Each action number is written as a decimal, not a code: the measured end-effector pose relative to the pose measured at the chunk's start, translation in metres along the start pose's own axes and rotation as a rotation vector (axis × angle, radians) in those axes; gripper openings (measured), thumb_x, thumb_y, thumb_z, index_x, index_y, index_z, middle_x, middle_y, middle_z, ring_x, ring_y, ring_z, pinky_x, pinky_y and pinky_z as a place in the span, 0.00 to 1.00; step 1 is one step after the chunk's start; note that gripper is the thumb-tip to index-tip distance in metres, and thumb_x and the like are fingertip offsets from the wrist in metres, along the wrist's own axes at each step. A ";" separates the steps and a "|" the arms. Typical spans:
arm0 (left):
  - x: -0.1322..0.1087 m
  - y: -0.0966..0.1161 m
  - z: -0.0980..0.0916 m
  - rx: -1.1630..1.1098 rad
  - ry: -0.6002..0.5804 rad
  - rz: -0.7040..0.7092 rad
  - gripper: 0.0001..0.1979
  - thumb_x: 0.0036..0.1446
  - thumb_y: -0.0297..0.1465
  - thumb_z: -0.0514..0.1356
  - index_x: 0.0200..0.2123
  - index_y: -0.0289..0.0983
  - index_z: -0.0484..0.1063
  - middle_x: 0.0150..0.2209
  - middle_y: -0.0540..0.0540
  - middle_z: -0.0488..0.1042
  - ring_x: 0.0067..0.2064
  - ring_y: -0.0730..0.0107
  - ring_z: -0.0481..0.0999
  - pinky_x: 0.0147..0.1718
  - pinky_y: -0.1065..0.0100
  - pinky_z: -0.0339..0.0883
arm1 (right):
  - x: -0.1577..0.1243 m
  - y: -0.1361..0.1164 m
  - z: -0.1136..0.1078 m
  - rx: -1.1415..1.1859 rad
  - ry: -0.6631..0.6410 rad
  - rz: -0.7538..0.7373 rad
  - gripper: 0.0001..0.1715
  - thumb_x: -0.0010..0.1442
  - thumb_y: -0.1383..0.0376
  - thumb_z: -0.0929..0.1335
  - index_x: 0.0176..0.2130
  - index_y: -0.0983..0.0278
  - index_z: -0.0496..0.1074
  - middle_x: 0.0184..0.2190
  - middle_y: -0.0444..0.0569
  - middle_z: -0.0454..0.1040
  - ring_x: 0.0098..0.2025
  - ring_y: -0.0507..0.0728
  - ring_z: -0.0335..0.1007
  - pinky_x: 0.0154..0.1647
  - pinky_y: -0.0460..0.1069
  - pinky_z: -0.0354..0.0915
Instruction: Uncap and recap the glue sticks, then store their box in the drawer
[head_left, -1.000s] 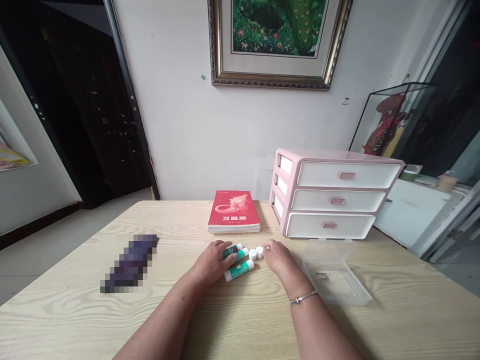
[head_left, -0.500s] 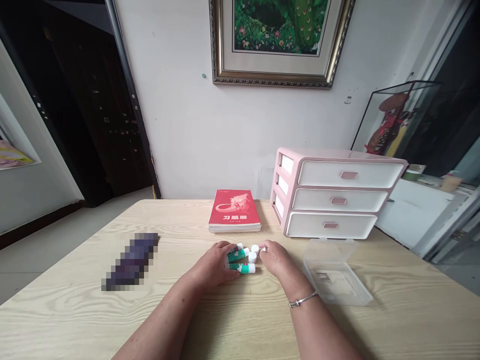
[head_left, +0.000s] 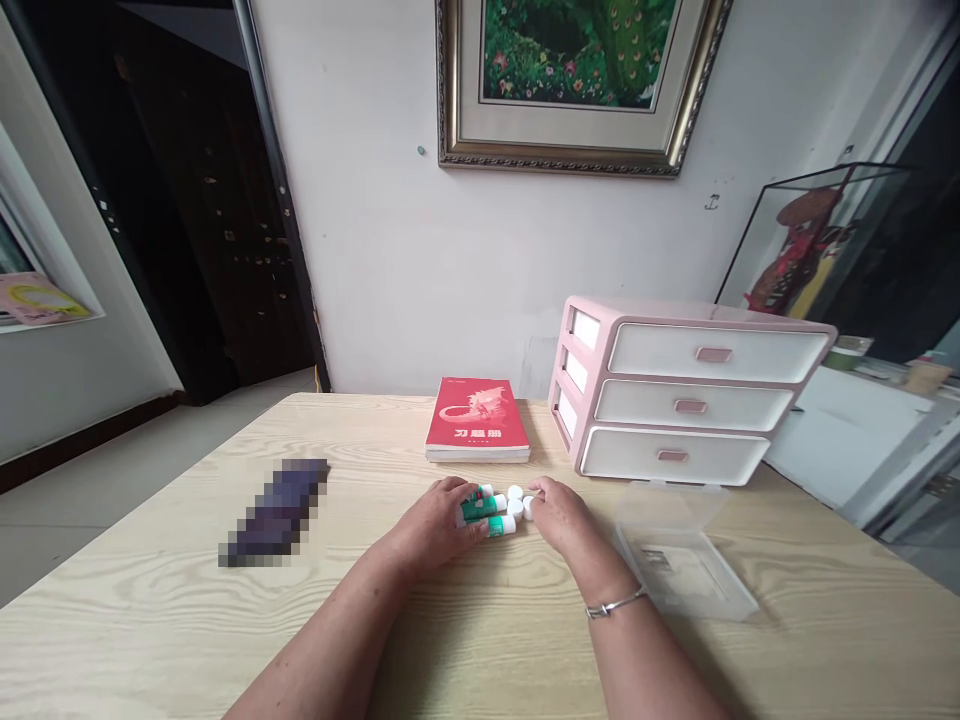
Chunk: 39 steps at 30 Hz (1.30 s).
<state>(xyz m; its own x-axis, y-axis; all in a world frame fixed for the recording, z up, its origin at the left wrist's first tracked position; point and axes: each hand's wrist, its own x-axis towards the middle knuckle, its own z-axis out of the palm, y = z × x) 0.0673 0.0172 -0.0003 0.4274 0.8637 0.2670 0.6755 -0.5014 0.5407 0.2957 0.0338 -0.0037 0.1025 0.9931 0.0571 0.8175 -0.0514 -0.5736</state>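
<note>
My left hand (head_left: 439,522) curls over several green-labelled glue sticks (head_left: 484,508) lying side by side, their white ends pointing right. The fingers and thumb bracket the group and hide its left ends. Right beside the sticks are three short white cylinders (head_left: 515,508), which look like caps standing on the tabletop. My right hand (head_left: 559,512) is closed, with its fingertips against the nearest of these white cylinders. Part of that cylinder is covered by the fingers.
Behind the hands lies a red book (head_left: 478,420). A pink and white drawer unit (head_left: 686,390) stands at the back right. In front of it an open clear plastic case (head_left: 690,565) rests near my right forearm. On the left is a dark pixelated object (head_left: 274,515).
The glue sticks under my left hand lie closer together. My right hand has placed a third white cylinder beside the other two. The view has shifted slightly.
</note>
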 end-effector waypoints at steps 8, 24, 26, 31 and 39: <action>0.007 -0.005 -0.003 -0.062 0.175 -0.194 0.21 0.63 0.42 0.52 0.50 0.38 0.75 0.53 0.40 0.75 0.55 0.57 0.72 0.54 0.62 0.63 | -0.003 -0.006 -0.009 0.061 0.130 0.005 0.22 0.59 0.69 0.60 0.49 0.65 0.75 0.50 0.54 0.77 0.53 0.59 0.71 0.50 0.48 0.62; 0.004 0.004 -0.014 -0.391 0.399 -0.369 0.22 0.57 0.47 0.56 0.39 0.35 0.78 0.40 0.41 0.81 0.44 0.55 0.78 0.42 0.63 0.67 | -0.003 -0.007 0.005 0.493 0.288 -0.084 0.17 0.55 0.60 0.63 0.40 0.64 0.76 0.34 0.49 0.79 0.36 0.57 0.73 0.37 0.49 0.64; -0.001 0.012 -0.017 -0.467 0.415 -0.374 0.22 0.56 0.47 0.56 0.38 0.34 0.77 0.38 0.40 0.81 0.41 0.57 0.78 0.38 0.65 0.68 | -0.009 -0.014 0.004 0.672 0.270 -0.076 0.17 0.52 0.58 0.66 0.38 0.65 0.76 0.29 0.47 0.77 0.31 0.56 0.71 0.32 0.48 0.63; -0.024 0.047 -0.028 -1.129 0.405 -0.363 0.18 0.51 0.44 0.65 0.34 0.34 0.75 0.29 0.45 0.75 0.33 0.67 0.74 0.28 0.72 0.64 | -0.048 -0.043 -0.017 1.341 -0.118 -0.051 0.20 0.48 0.53 0.72 0.34 0.66 0.72 0.21 0.41 0.69 0.23 0.50 0.63 0.21 0.43 0.51; -0.091 0.132 -0.073 -1.721 -0.233 0.171 0.37 0.63 0.55 0.41 0.15 0.35 0.63 0.15 0.52 0.54 0.15 0.78 0.54 0.12 0.76 0.45 | -0.137 -0.082 -0.080 1.751 -1.171 -0.463 0.38 0.62 0.35 0.53 0.22 0.63 0.58 0.14 0.36 0.51 0.13 0.47 0.49 0.16 0.43 0.47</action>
<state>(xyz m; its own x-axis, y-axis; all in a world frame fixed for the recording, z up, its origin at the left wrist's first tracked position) 0.0736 -0.1244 0.1054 0.5938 0.7094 0.3797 -0.6711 0.1763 0.7201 0.2601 -0.1061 0.1008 -0.7609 0.5306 0.3735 -0.6153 -0.4071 -0.6751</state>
